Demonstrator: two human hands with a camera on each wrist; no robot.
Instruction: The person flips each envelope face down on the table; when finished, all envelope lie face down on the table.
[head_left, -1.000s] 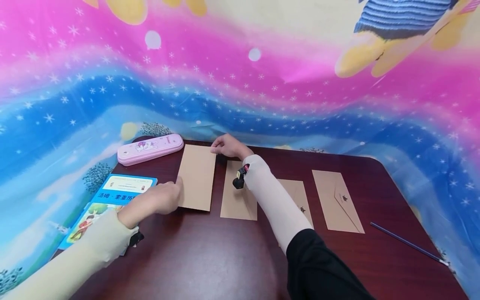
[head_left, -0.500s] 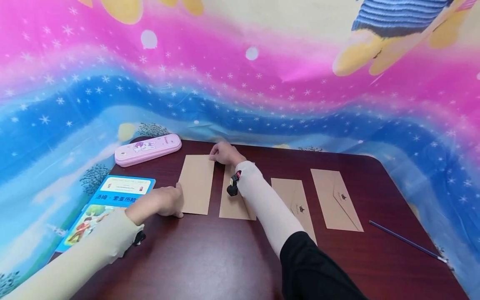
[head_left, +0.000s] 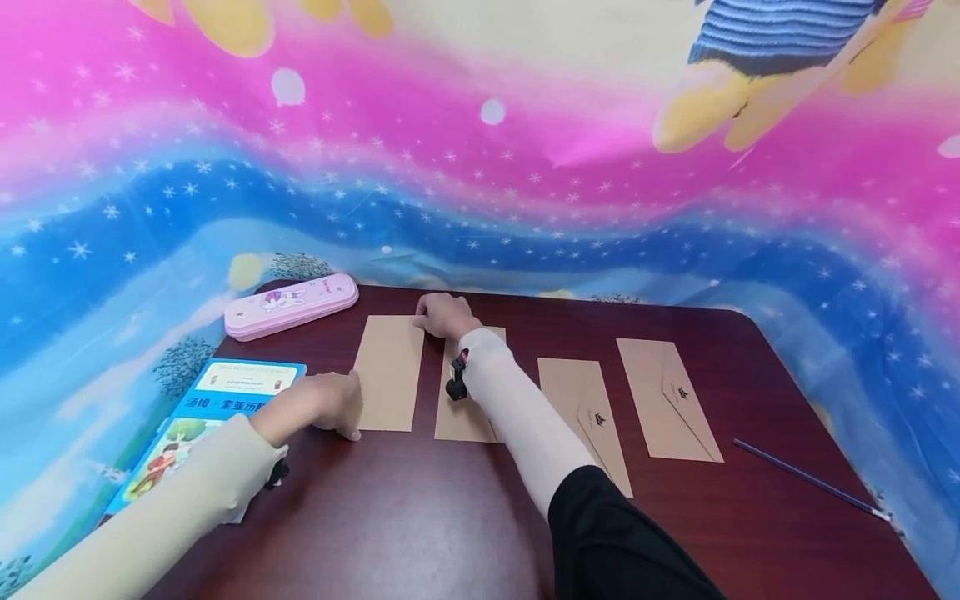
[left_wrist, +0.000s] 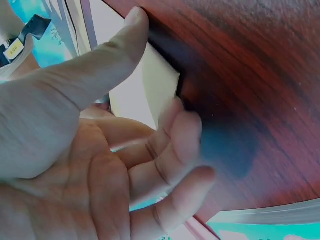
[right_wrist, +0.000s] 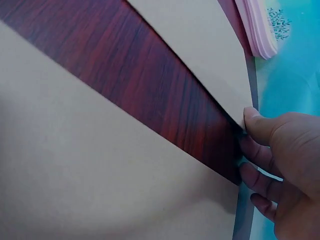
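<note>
A brown paper envelope (head_left: 389, 375) lies plain side up at the left end of a row of envelopes. My right hand (head_left: 444, 316) pinches its far right corner, the thumb on top in the right wrist view. At its left edge is my left hand (head_left: 334, 403), with the thumb held out by the near corner. Loosely bent fingers (left_wrist: 186, 137) of that hand reach beside the envelope's edge in the left wrist view. Under my right forearm lies a second envelope (head_left: 454, 421), partly hidden. Farther right are a third envelope (head_left: 562, 379) and a fourth envelope (head_left: 651, 392), both with flaps and crown prints showing.
The dark wooden table (head_left: 420, 517) also bears a pink pencil case (head_left: 292, 307) at the back left. A blue picture-covered book (head_left: 225, 400) lies partly under my left arm. Toward the right edge is a dark blue pencil (head_left: 806, 477). A printed cloth (head_left: 480, 183) hangs behind.
The left envelope has come down toward me and now lies flat in line with the others. My right hand has moved with its corner. My left thumb has shifted out to the near corner.
</note>
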